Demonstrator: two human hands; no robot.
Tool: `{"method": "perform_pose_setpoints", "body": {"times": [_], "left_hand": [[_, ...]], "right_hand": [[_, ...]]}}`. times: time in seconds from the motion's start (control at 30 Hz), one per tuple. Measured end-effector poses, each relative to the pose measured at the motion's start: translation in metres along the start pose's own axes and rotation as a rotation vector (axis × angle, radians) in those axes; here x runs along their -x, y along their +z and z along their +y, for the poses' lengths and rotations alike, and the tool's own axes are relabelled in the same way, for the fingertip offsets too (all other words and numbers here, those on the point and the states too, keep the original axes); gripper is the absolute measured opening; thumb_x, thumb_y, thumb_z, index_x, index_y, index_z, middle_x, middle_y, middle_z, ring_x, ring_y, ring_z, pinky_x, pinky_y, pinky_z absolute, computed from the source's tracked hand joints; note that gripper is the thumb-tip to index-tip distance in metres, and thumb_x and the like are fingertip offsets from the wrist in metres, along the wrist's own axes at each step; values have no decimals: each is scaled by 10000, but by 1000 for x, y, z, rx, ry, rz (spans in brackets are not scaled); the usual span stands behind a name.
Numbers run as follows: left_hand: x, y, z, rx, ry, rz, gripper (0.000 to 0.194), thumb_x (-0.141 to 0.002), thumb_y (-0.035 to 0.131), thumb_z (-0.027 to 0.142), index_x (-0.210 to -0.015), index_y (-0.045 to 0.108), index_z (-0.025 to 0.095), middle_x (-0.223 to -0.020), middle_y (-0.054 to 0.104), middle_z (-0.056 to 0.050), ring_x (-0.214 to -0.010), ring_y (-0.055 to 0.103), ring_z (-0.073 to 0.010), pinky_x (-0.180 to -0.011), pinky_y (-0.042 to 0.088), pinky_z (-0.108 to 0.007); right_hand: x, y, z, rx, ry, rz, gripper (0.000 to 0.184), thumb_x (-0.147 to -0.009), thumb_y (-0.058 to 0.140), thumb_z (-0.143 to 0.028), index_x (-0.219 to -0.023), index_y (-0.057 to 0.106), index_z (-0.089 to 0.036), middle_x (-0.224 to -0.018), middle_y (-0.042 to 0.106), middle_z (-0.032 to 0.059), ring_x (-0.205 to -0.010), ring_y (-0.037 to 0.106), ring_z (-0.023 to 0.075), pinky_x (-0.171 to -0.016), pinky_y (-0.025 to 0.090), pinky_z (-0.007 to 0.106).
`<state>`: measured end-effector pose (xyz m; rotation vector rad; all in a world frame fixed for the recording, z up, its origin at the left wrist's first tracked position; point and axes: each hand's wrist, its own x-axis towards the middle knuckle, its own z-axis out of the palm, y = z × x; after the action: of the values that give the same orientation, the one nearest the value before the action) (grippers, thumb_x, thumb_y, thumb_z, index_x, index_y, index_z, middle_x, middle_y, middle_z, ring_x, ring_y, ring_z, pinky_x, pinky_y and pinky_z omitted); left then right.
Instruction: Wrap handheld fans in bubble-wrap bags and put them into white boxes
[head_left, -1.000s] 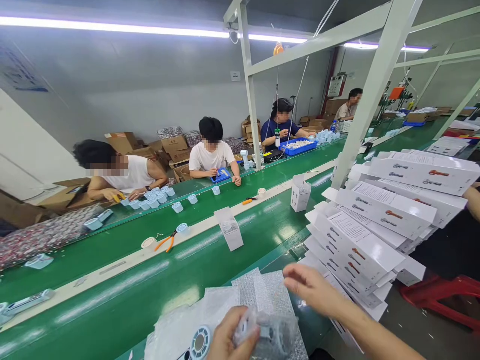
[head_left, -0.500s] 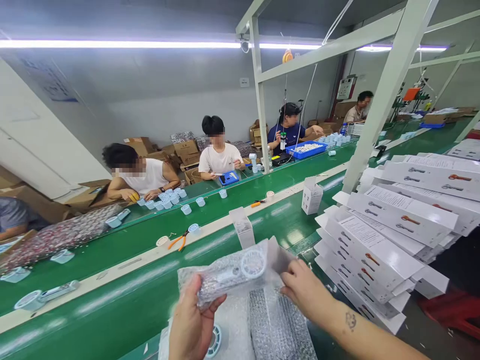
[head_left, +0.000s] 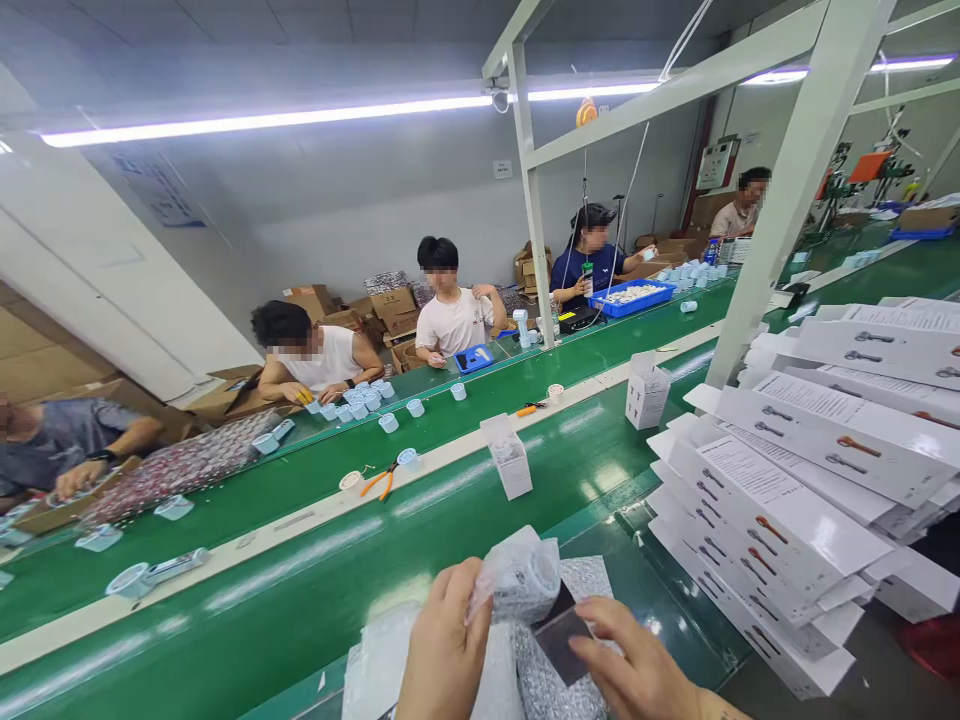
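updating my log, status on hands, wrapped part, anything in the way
Left hand: holding wrapped part. Right hand: pinching dark flat piece. Bubble wrap below, blocking neither.

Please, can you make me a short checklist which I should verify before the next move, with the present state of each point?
1. Left hand holds the wrapped part: ok.
2. Right hand grips the dark flat piece in its fingers: ok.
3. Wrapped part covered on all sides: cannot tell, some of it is hidden.
4. Nearest standing white box upright on the green belt: ok.
5. Orange-handled pliers apart from both hands: ok.
6. Stack of printed boxes neatly aligned: not ok, edges stick out unevenly.
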<state>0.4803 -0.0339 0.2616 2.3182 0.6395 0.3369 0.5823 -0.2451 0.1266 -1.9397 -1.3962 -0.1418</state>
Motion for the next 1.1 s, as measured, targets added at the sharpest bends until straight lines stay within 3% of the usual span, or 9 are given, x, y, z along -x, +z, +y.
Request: {"method": "perform_pose_setpoints", "body": {"times": [0.1, 0.17, 0.23, 0.3, 0.47, 0.63, 0.77, 0.9, 1.1], "left_hand": [[-1, 6, 15, -21, 56, -79, 293, -826, 383, 361, -934, 612, 214, -976, 657, -96, -883, 611, -235, -807, 477, -387], [-2, 8, 22, -8, 52, -130, 257, -845, 376, 367, -851, 596, 235, -857, 655, -51, -818, 599, -220, -754, 467, -351], [-3, 7, 24, 16, 14, -140, 260, -858, 370, 383, -804, 583, 243, -774, 645, -25, -769, 592, -211, -721, 461, -328], [-1, 5, 23, -11, -12, -118, 244, -855, 388, 371, -847, 594, 241, -809, 658, -32, -793, 607, -214, -736, 469, -326], [17, 10, 43, -406, -16, -241, 342, -804, 395, 136, -1068, 592, 224, -1124, 612, -119, -924, 644, -257, -808, 496, -392], [23, 34, 83, -707, 190, -422, 462, -702, 420, -1, -1071, 594, 217, -1144, 600, -167, -991, 621, -333, -763, 523, -445], [11, 25, 92, -692, 298, -557, 427, -684, 420, 9, -1012, 604, 211, -1023, 636, -128, -914, 647, -306, -746, 533, -438], [15, 8, 100, -715, 239, -575, 404, -715, 407, 43, -1022, 611, 209, -965, 654, -126, -853, 673, -313, -710, 537, -457], [21, 37, 106, -769, 131, -673, 437, -724, 424, 21, -1106, 617, 112, -1026, 668, -225, -915, 672, -358, -730, 543, -478]], "right_hand": [[-17, -19, 7, -280, 354, 59, 643, -761, 654, -194, -1352, 404, -231, -1433, 403, 161, -1340, 355, 324, -1089, 331, 507], [-36, -27, 13, -633, 529, -154, 988, -656, 733, -195, -1456, 154, -193, -1509, 261, 185, -1365, 311, 317, -1114, 283, 494], [-52, -32, 20, -916, 552, -375, 1063, -629, 742, -189, -1467, 88, -208, -1461, 359, 164, -1258, 463, 269, -1058, 368, 424], [-58, -32, 23, -1010, 537, -458, 984, -655, 715, -187, -1459, 150, -227, -1388, 458, 126, -1188, 520, 233, -1001, 417, 372], [-49, -32, 17, -970, 548, -453, 846, -705, 575, -133, -1462, 214, -245, -1488, 340, 92, -1301, 392, 228, -969, 423, 310], [-46, -43, 12, -1042, 450, -410, 815, -730, 585, -147, -1453, 219, -236, -1453, 383, 103, -1256, 435, 234, -950, 438, 324], [-44, -49, 16, -951, 442, -329, 735, -696, 511, -77, -1397, 328, -202, -1340, 506, 87, -1187, 491, 220, -1001, 394, 366], [-37, -41, 12, -847, 455, -314, 725, -699, 491, -101, -1398, 332, -216, -1385, 473, 80, -1290, 395, 238, -1091, 286, 409], [-23, -14, 1, -788, 497, -299, 679, -798, 500, -215, -1434, 262, -234, -1470, 383, 111, -1344, 351, 254, -1128, 244, 446]]}}
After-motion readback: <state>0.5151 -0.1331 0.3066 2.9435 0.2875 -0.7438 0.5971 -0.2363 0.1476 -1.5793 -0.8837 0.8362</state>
